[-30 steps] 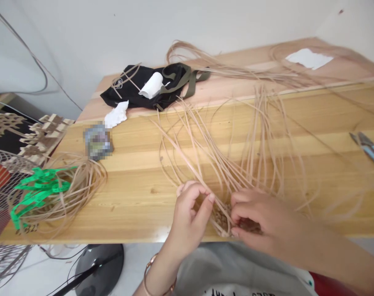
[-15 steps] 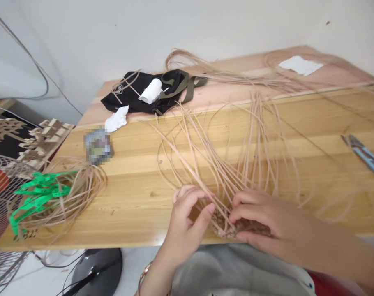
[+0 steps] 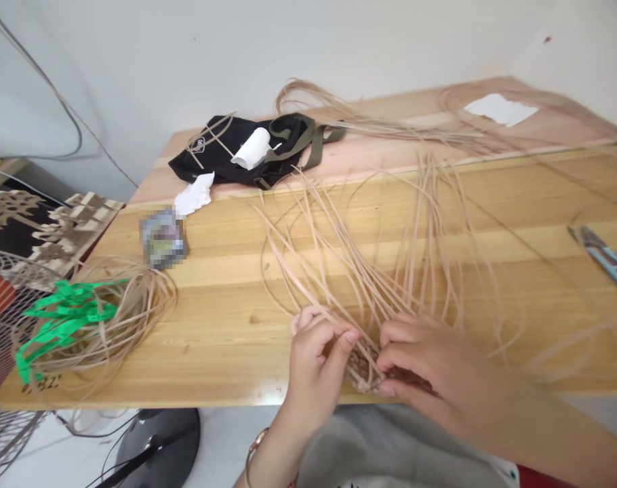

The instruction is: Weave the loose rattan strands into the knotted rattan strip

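Observation:
A small woven rattan piece (image 3: 362,369) sits at the table's front edge, with many long loose rattan strands (image 3: 333,251) fanning out from it across the wood. My left hand (image 3: 321,359) pinches a strand between thumb and forefinger at the piece's left side. On the other side, my right hand (image 3: 420,359) is curled over the weave, its fingertips and thumb closed on the woven edge. Part of the weave is hidden beneath my right hand.
At the left lies a coil of rattan strands (image 3: 140,305) with green plastic strips (image 3: 69,312). Farther back are a black bag (image 3: 222,149), crumpled white paper (image 3: 194,194) and a blurred-out square item (image 3: 162,237). Blue-handled snips (image 3: 606,257) lie at the right.
My left hand has moved slightly right, closer to my right hand, and its thumb and forefinger have closed onto a strand. My right hand has stayed on the weave.

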A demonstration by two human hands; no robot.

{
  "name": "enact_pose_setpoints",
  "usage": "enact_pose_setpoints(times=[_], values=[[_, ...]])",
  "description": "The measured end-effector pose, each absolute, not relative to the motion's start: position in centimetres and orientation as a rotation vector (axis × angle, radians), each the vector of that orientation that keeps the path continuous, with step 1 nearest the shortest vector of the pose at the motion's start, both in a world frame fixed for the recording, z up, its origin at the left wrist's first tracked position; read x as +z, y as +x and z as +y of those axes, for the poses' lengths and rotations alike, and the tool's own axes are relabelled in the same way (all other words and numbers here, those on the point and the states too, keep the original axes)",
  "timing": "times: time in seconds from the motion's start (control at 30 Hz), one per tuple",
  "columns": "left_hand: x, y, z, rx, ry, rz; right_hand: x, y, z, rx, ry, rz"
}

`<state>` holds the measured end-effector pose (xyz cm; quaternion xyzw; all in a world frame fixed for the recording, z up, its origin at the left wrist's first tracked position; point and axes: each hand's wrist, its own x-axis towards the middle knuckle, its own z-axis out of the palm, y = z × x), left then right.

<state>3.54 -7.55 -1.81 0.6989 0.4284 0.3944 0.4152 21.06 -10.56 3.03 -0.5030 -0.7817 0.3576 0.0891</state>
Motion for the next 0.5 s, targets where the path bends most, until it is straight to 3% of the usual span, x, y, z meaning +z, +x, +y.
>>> enact_pose_setpoints(times=[0.23,0.4,0.5], values=[[-1.9,3.2,-7.2,0.938,1.760,1.085,3.2,20.9,-10.8,1.000,-1.508,-2.448],[-1.8,2.9,-6.7,0.942,1.883,1.129,4.0,22.6,-11.3,1.175,-1.539,-2.149],[-2.0,2.2,-6.8,0.949,1.998,1.235,4.2,24.0,-11.9,1.067,-1.674,-1.953]])
